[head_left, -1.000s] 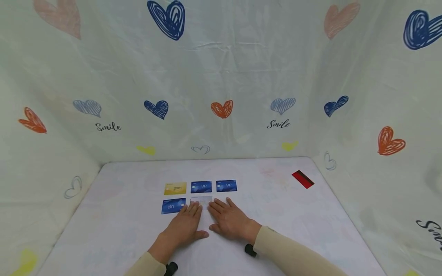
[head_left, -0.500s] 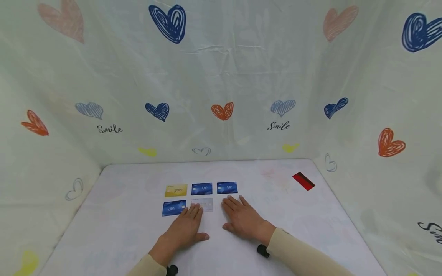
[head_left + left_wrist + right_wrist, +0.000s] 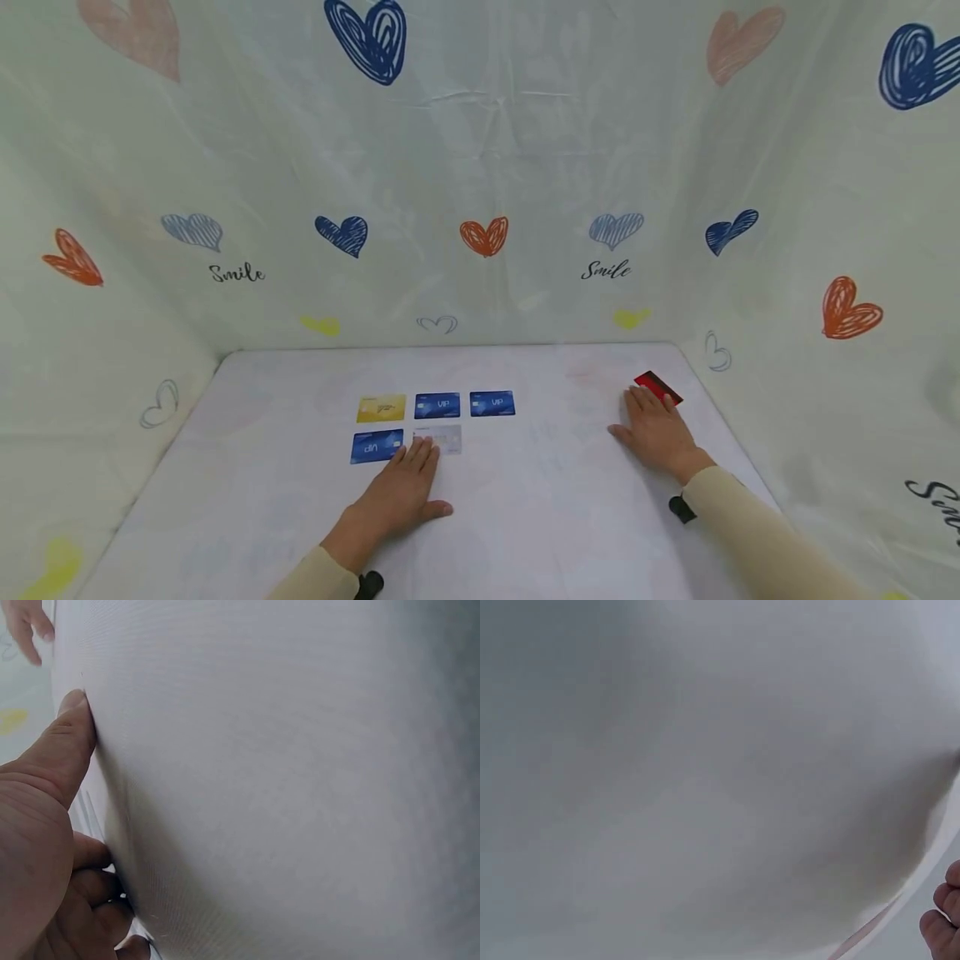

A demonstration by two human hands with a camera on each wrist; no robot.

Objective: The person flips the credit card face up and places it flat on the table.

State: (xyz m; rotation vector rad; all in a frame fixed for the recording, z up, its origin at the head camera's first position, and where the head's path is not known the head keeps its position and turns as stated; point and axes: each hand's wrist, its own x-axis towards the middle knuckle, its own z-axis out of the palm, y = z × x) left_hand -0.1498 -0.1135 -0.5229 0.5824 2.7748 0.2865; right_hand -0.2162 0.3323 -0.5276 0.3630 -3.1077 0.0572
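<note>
Several cards lie flat in two rows left of the middle of the table. The far row has a gold card (image 3: 381, 408), a blue VIP card (image 3: 437, 406) and another blue VIP card (image 3: 492, 403). Nearer, an upside-down blue VIP card (image 3: 377, 447) lies beside a pale silver card (image 3: 447, 439). My left hand (image 3: 401, 487) rests with straight fingers, its fingertips on the silver card's near left part. At the far right, my right hand (image 3: 660, 429) reaches over a red card with a dark stripe (image 3: 658, 387), fingers extended and overlapping its near edge.
A white cloth covers the table (image 3: 525, 517). Behind and at both sides hangs a pale curtain (image 3: 480, 167) printed with hearts and the word Smile. A black wrist device (image 3: 682, 509) sits under my right wrist.
My right hand has left the silver card's right side and moved far right to the red card. My left hand stays in place on the silver card.
</note>
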